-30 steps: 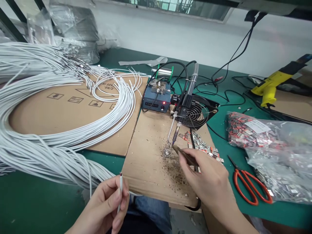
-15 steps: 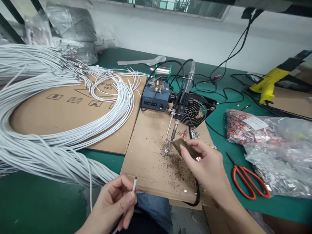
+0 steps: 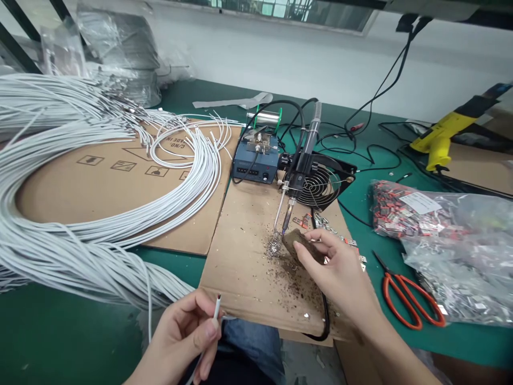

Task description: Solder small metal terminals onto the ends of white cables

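Pinched in my left hand [image 3: 192, 331] is a white cable [image 3: 217, 307], its cut end pointing up with a dark, reddish core showing. My right hand [image 3: 340, 267] grips a brown sponge [image 3: 300, 246] between thumb and fingers. The sponge's far corner is at the tip of a soldering iron [image 3: 288, 214], which a stand holds tip down. A thin metal solder feed tube [image 3: 278, 211] ends beside that tip. Beneath them, solder bits [image 3: 273, 247] and dark crumbs lie on the cardboard [image 3: 240, 224].
A large bundle of white cables [image 3: 120, 227] fills the left. Behind the iron stand a blue control box [image 3: 255, 163], a solder spool [image 3: 264, 118] and a black fan [image 3: 320, 184]. Orange-handled scissors [image 3: 412, 299], bagged metal connectors [image 3: 412, 214] and a yellow glue gun [image 3: 444, 131] lie right.
My right hand has turned the sponge slightly, so more of its broad face shows by the iron's tip. My left hand has shifted a little left with the cable.
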A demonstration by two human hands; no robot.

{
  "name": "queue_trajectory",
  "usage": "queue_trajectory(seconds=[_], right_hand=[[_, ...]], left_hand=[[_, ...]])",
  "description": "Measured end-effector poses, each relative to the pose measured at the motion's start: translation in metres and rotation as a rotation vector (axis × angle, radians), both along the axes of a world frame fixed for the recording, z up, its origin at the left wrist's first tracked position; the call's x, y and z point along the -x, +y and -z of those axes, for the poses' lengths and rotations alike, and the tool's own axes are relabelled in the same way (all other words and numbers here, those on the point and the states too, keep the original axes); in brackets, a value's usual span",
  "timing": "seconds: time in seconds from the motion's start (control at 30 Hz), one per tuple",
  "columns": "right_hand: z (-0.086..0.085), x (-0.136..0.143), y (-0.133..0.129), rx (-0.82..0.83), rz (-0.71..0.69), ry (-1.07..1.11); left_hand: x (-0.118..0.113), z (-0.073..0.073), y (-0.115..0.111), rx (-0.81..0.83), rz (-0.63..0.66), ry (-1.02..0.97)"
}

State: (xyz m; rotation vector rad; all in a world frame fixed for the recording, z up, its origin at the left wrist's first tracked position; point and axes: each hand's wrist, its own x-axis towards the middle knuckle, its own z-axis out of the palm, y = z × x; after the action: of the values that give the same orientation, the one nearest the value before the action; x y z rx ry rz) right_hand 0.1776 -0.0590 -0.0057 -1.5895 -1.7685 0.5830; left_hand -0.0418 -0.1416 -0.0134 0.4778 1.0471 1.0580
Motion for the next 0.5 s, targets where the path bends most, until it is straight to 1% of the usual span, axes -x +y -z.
queue_trajectory(seconds=[0.1, 0.17, 0.23, 0.3, 0.37, 0.4, 0.47, 0.5], right_hand=[[-0.001, -0.001, -0.004, -0.013, -0.019, -0.024], [-0.001, 0.0, -0.007, -0.1, -0.021, -0.059], [0.001, 0.003, -0.01, -0.226, -0.036, -0.168], [0.005, 0.005, -0.012, -0.301, -0.072, -0.299], [0.008, 0.003, -0.013, -0.302, -0.112, -0.372], [0.008, -0.002, -0.012, -0.302, -0.115, -0.374], [0.004, -0.021, -0.007, -0.331, -0.046, -0.373], [-0.001, -0.034, -0.003, -0.362, 0.028, -0.385]], left_hand=[[0.0, 0.002, 0.0, -0.011, 0.014, 0.005], [0.0, 0.002, 0.0, -0.023, 0.025, 0.007], [-0.001, 0.001, 0.0, -0.027, 0.03, 0.009], [-0.002, -0.001, 0.001, -0.025, 0.03, 0.01], [-0.004, -0.002, 0.002, -0.023, 0.026, 0.013], [-0.005, -0.003, 0.004, -0.023, 0.023, 0.018], [-0.006, -0.001, 0.006, -0.031, 0.034, 0.033], [-0.007, 0.001, 0.007, -0.039, 0.052, 0.04]])
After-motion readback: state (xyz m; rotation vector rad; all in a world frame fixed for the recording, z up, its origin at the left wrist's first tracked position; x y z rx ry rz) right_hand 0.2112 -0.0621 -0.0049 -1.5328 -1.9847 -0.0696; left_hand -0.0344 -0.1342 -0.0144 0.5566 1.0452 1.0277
